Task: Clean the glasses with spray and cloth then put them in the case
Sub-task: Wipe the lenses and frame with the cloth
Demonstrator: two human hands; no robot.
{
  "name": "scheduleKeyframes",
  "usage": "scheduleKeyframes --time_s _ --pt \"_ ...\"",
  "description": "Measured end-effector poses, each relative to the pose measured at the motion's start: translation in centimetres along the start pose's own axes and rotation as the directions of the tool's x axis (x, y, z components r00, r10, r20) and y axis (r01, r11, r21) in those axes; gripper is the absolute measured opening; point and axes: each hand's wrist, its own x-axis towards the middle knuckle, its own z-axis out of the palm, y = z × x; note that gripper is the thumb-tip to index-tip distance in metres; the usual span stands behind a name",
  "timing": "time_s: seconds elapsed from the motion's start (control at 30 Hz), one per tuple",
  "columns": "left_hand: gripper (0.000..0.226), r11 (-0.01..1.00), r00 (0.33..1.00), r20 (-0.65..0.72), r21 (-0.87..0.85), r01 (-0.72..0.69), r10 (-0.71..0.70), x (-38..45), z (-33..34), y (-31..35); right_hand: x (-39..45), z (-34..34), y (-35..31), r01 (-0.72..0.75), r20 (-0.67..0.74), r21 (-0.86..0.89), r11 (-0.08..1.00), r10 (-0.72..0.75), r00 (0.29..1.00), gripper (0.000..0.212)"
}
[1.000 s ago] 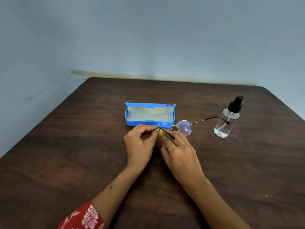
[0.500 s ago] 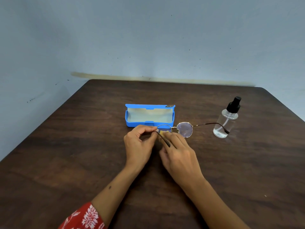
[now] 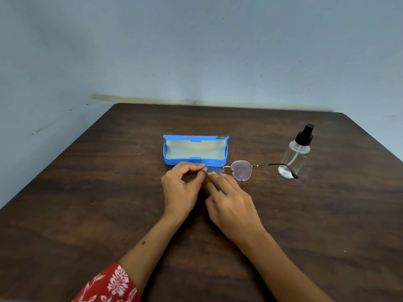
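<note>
Thin metal-framed round glasses [image 3: 241, 171] hang just above the table in front of the open blue case [image 3: 172, 160]. My left hand [image 3: 181, 188] pinches the frame at the left lens hinge. My right hand [image 3: 233, 205] presses a small yellowish cloth [image 3: 214, 172] against the left lens, and most of the cloth is hidden by the fingers. The right temple arm sticks out to the right, crossing in front of the clear spray bottle [image 3: 295, 155] with a black nozzle. The left temple arm lies across my right fingers.
The dark wooden table [image 3: 87, 214] stands against a pale blue wall. The case sits mid-table with its lid raised toward the wall. The bottle stands upright at the right, a hand's width from the glasses.
The glasses have tilted so the right temple arm dropped lower in front of the bottle. My right fingers have shifted slightly on the left lens. The left hand stays put.
</note>
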Motion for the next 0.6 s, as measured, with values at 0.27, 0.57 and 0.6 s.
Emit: scheduleKeyframes --time_s 0.27,0.57,0.6 --pt "0.013 1.0 1.0 -0.009 -0.005 0.012 -0.012 -0.01 0.15 -0.14 0.08 -0.04 -0.08 -0.013 -0.009 -0.018 1.0 0.013 1.0 0.036" --pt "0.016 1.0 1.0 0.0 -0.007 0.007 -0.007 -0.04 0.09 -0.18 0.1 0.04 -0.13 0.022 -0.043 -0.033 0.999 -0.024 0.999 0.032" --pt "0.015 1.0 1.0 -0.001 -0.011 0.006 -0.007 -0.03 0.07 -0.19 0.16 0.08 -0.13 0.012 -0.038 -0.038 0.999 -0.013 0.999 0.032"
